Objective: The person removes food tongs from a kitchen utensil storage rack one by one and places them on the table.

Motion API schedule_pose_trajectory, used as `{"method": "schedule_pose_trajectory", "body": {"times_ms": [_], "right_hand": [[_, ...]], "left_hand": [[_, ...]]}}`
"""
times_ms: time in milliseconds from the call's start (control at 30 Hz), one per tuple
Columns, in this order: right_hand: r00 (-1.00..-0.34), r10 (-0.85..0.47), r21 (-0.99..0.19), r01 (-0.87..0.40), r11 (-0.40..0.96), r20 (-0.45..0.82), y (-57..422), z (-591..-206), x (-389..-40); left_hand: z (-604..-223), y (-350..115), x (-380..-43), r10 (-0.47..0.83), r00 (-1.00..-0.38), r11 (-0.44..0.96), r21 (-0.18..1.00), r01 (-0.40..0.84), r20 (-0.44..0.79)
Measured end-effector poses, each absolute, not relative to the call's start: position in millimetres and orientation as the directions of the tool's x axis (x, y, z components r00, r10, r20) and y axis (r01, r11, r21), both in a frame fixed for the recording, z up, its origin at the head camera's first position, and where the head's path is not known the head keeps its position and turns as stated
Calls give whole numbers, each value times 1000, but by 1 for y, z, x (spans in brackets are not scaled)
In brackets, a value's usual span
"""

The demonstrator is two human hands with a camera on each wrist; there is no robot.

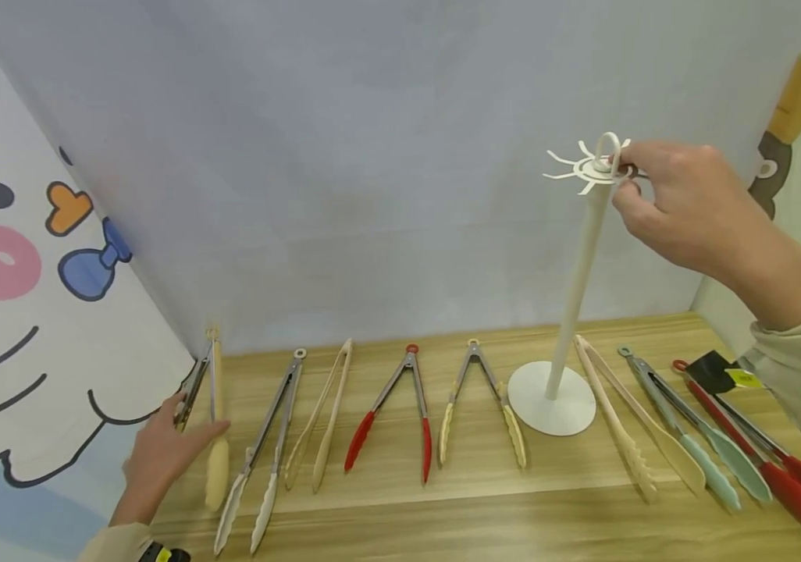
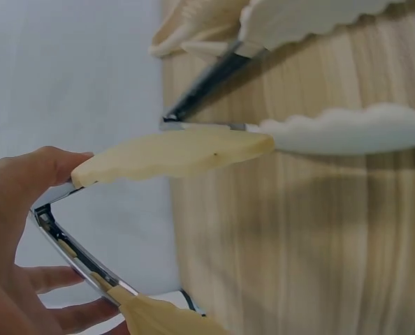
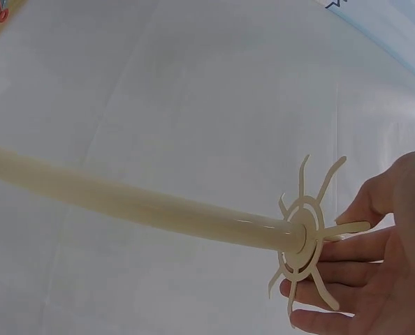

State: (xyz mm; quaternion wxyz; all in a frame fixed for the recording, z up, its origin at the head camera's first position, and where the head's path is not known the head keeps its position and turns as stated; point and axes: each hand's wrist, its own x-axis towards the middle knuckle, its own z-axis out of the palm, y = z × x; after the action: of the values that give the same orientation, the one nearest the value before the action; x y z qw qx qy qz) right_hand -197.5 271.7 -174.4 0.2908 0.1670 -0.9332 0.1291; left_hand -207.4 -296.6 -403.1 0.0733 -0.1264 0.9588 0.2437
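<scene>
My left hand (image 1: 165, 449) holds the pale-yellow-tipped tongs (image 2: 176, 153) at the left, thumb at one arm and fingers on the other; the tongs' arms are spread apart. My right hand (image 1: 703, 207) pinches the top loop of a white utensil stand (image 1: 576, 289). Several curved hooks ring the stand's top, and nothing hangs on those that show. The fingers partly sit behind the hook ring (image 3: 302, 241) in the right wrist view. White-tipped tongs (image 1: 267, 460) lie right of my left hand.
Across the wooden table (image 1: 372, 523) lie beige tongs (image 1: 323, 421), red-tipped tongs (image 1: 407, 390), more yellow-tipped tongs (image 1: 478, 390), large beige tongs (image 1: 625, 421), mint-tipped tongs (image 1: 703, 437) and larger red tongs (image 1: 773, 460). The stand's round base (image 1: 527, 398) sits among them. A pale cloth backdrop (image 1: 372, 172) rises behind.
</scene>
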Motion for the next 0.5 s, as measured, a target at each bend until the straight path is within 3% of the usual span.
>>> {"method": "schedule_pose_trajectory", "body": {"times_ms": [267,500], "right_hand": [[-766,-262,-128,-407,904,587,263,-174,-200],[-813,-250,-233,-420,877,526,274,-176,-197]], "left_hand": [[-423,-327,-202,-191,-925,846,423,-325,-329],[-441,-331,-205,-162,-915,854,412,-318,-370]]}}
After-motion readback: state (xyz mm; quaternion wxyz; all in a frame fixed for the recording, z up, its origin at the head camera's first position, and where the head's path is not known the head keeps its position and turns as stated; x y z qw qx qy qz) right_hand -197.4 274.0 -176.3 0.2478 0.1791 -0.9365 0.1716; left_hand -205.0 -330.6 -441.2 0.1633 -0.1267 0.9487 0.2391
